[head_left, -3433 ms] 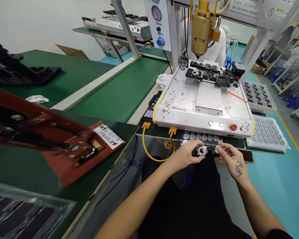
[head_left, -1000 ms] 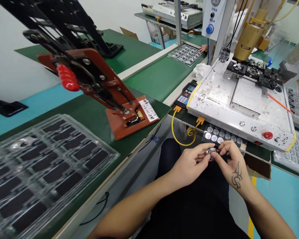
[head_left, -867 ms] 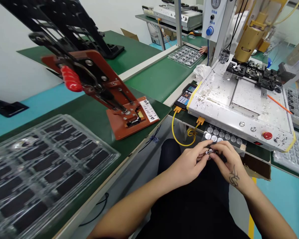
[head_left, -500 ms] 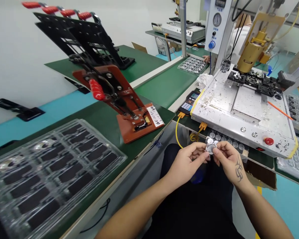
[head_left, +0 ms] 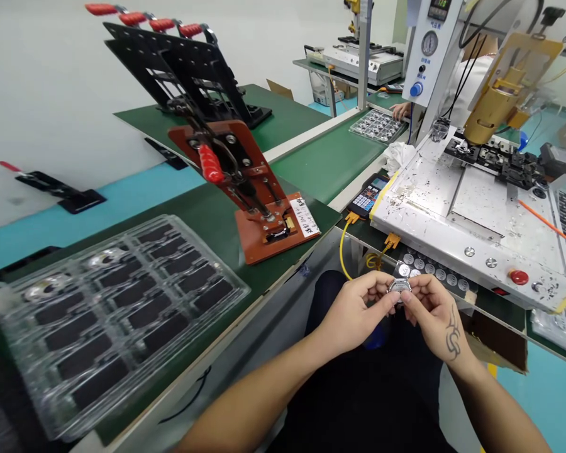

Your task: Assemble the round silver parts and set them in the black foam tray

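Above my lap, my left hand [head_left: 365,308] and my right hand [head_left: 431,308] pinch a small shiny metal watch case [head_left: 399,287] between thumbs and fingertips, one hand on each side. Its round face is tilted up toward me. The curled fingers behind it are partly hidden. Just beyond the hands, a strip of round silvery discs [head_left: 429,269] lies under the front edge of the white machine [head_left: 419,214]. To the left, a clear plastic tray [head_left: 238,286] with dark compartments holds two shiny metal pieces [head_left: 47,287] in its far row.
A red-brown clamp fixture [head_left: 259,251] with a red handle stands on the green bench. Behind it are black clamp fixtures [head_left: 170,56]. A keypad controller [head_left: 368,194] and yellow cable [head_left: 343,251] sit beside the machine. At the back, another person's hand [head_left: 400,111] touches a parts tray [head_left: 377,126].
The view has shifted slightly left, so the bench items appear further right. Both hands still hold the watch case, which is now tipped at a different angle.
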Demonstrator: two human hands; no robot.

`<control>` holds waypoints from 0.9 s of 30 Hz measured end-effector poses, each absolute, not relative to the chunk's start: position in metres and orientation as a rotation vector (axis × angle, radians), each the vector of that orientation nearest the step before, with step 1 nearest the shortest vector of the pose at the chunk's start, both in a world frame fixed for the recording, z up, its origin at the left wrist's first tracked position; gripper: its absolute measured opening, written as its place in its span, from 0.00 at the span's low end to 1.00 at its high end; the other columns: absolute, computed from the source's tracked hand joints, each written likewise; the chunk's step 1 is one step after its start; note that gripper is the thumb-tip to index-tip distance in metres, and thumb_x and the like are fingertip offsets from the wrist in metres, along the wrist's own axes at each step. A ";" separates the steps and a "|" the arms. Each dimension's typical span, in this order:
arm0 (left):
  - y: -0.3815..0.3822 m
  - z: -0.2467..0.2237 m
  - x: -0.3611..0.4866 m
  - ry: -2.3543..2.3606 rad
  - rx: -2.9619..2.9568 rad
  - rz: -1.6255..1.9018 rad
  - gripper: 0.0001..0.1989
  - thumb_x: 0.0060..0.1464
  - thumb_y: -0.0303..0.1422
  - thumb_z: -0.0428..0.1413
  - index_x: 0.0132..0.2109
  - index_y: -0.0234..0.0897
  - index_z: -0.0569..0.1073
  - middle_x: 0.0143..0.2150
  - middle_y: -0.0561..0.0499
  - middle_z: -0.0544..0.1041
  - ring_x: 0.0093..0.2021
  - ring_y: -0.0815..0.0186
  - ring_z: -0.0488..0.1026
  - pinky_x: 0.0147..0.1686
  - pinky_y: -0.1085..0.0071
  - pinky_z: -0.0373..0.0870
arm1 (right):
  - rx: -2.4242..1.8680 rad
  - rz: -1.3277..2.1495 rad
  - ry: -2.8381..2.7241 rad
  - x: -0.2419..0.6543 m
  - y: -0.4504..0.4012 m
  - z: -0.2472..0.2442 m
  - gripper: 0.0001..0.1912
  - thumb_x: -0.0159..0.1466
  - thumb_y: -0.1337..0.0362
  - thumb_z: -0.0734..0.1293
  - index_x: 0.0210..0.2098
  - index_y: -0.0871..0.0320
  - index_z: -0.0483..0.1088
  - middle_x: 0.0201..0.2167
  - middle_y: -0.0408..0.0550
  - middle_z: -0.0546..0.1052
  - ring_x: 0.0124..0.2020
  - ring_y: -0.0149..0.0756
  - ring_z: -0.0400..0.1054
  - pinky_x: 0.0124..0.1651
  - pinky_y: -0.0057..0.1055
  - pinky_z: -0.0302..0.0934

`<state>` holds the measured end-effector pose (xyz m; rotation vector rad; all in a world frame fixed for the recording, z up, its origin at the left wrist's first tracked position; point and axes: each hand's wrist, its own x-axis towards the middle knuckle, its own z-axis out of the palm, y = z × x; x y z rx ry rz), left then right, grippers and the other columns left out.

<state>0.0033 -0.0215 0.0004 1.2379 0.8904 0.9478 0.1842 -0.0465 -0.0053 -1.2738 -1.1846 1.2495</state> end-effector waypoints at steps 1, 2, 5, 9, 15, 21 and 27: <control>-0.022 0.001 0.003 0.892 1.244 0.947 0.10 0.64 0.37 0.63 0.46 0.35 0.78 0.35 0.51 0.79 0.33 0.67 0.78 0.38 0.69 0.79 | -1.275 1.247 -1.188 0.184 -0.047 -0.005 0.18 0.67 0.48 0.76 0.44 0.55 0.74 0.28 0.41 0.74 0.25 0.29 0.67 0.27 0.25 0.64; -0.022 0.002 0.003 0.893 1.249 0.947 0.10 0.64 0.37 0.63 0.45 0.35 0.78 0.34 0.51 0.79 0.32 0.67 0.78 0.37 0.70 0.78 | -1.275 1.244 -1.191 0.184 -0.047 -0.005 0.18 0.68 0.48 0.76 0.43 0.55 0.74 0.28 0.41 0.74 0.25 0.29 0.67 0.27 0.25 0.64; -0.021 0.003 0.003 0.897 1.257 0.952 0.10 0.64 0.38 0.63 0.44 0.35 0.77 0.33 0.51 0.79 0.32 0.67 0.78 0.36 0.70 0.78 | -1.265 1.238 -1.191 0.183 -0.047 -0.005 0.18 0.67 0.47 0.76 0.43 0.55 0.74 0.28 0.41 0.74 0.25 0.29 0.67 0.26 0.25 0.64; -0.020 0.000 0.003 0.889 1.258 0.959 0.10 0.64 0.38 0.64 0.44 0.35 0.77 0.33 0.51 0.79 0.32 0.66 0.78 0.36 0.69 0.77 | -1.250 1.234 -1.193 0.182 -0.047 -0.005 0.18 0.67 0.47 0.76 0.43 0.54 0.74 0.29 0.42 0.75 0.25 0.30 0.67 0.26 0.26 0.63; -0.022 -0.002 0.002 0.891 1.243 0.955 0.11 0.64 0.39 0.64 0.45 0.35 0.77 0.34 0.51 0.78 0.32 0.66 0.78 0.37 0.68 0.77 | -1.251 1.235 -1.220 0.185 -0.048 -0.007 0.15 0.69 0.50 0.75 0.44 0.54 0.74 0.29 0.42 0.76 0.26 0.30 0.67 0.28 0.26 0.64; -0.021 0.002 0.002 0.903 1.218 0.935 0.13 0.64 0.41 0.64 0.44 0.35 0.76 0.34 0.50 0.78 0.33 0.65 0.78 0.37 0.68 0.77 | -1.243 1.207 -1.302 0.188 -0.048 -0.009 0.13 0.71 0.52 0.74 0.46 0.53 0.73 0.31 0.42 0.76 0.27 0.31 0.69 0.29 0.27 0.66; -0.020 0.005 -0.002 0.976 1.293 0.975 0.10 0.65 0.39 0.62 0.44 0.36 0.76 0.34 0.50 0.79 0.33 0.66 0.76 0.37 0.69 0.75 | -1.039 0.865 -1.916 0.198 -0.031 0.000 0.24 0.73 0.61 0.71 0.66 0.48 0.68 0.42 0.48 0.77 0.35 0.36 0.74 0.39 0.35 0.74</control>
